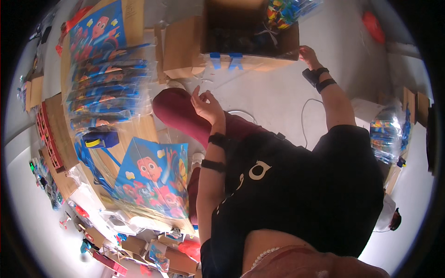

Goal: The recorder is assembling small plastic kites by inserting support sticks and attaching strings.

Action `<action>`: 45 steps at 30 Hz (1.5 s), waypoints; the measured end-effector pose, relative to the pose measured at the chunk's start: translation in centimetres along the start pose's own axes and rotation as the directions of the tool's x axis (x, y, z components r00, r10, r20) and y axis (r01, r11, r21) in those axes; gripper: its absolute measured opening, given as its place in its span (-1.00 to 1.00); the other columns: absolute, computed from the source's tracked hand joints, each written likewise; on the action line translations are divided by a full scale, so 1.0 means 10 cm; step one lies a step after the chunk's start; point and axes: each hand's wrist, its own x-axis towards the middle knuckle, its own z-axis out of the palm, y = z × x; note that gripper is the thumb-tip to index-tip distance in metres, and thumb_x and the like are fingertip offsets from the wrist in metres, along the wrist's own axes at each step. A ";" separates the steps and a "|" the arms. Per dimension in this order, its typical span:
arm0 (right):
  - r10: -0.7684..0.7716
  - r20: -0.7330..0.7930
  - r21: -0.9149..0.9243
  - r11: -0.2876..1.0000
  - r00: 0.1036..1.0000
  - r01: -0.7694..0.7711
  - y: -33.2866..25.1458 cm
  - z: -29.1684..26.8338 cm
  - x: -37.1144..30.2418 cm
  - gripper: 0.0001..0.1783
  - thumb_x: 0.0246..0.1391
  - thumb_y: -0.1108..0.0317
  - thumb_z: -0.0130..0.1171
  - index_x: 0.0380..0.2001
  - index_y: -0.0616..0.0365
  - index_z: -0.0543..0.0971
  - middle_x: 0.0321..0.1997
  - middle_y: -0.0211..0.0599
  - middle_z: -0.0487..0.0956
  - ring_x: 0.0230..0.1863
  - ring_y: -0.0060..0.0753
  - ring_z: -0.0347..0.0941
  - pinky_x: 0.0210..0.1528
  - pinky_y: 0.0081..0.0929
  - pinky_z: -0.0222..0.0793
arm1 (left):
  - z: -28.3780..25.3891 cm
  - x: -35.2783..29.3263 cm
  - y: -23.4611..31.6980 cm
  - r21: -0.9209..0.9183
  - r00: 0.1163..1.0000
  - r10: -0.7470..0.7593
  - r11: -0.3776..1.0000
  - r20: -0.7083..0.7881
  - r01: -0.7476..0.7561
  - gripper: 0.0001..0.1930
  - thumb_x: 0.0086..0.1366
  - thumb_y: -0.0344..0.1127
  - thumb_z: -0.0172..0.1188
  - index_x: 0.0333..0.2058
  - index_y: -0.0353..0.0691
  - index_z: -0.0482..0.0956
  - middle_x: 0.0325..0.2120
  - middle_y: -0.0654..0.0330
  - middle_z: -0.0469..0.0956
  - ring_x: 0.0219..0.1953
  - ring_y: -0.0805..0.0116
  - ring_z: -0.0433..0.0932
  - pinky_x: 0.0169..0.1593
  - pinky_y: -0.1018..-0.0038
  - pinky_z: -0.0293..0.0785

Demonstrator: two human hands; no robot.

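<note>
My left hand [208,106] hangs in the air above my knee, fingers loosely bent and apart, with nothing in it. At the right front corner of a large open cardboard box [269,63], the fingers of my right hand [309,56] are closed on the box's edge. Blue tape strips mark the box's front wall. Inside it is dark, and its contents are hard to make out. A clear bag of colourful pieces [283,14] lies at its far right rim. To the left, a wooden table [150,127] carries a blue cartoon-printed sheet [150,173].
A row of clear-wrapped blue packets [104,88] lies on the table, with a dark blue tape dispenser [103,139] nearby. Another cardboard box [182,46] stands left of the open one. A cable [303,120] runs over the floor. Another person [389,215] is at the lower right.
</note>
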 end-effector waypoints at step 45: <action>-0.319 0.051 -0.888 0.420 0.946 0.189 -0.82 0.96 -0.89 -0.71 0.17 0.10 0.19 -0.20 0.03 0.71 -0.14 -0.30 0.70 -0.12 -0.12 0.59 -0.04 -0.16 0.48 | 0.39 -0.01 -0.38 0.416 0.452 0.085 0.270 0.888 -0.869 -0.80 0.31 -0.38 0.07 -0.26 -0.24 0.69 -0.14 0.09 0.53 0.01 0.11 0.49 0.14 0.29 0.35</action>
